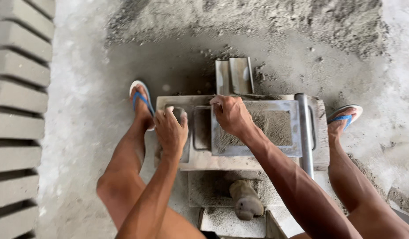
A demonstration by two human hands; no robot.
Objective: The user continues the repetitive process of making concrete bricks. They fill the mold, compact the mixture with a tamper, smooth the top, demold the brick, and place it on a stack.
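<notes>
While the left hand (171, 129) clamps down on the left end of the grey block mould (240, 132), the right hand (231, 114) grips the metal frame's (295, 128) top corner; sand fills the frame; blue sandals (141, 98) flank the mould; finished blocks (19, 88) line the left.

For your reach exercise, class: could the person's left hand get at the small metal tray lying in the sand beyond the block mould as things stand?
Probably yes. The left hand rests on the block mould and grips its left edge. The metal tray lies just beyond the mould's far edge, with only open sand between. The hand would have to let go first.
</notes>
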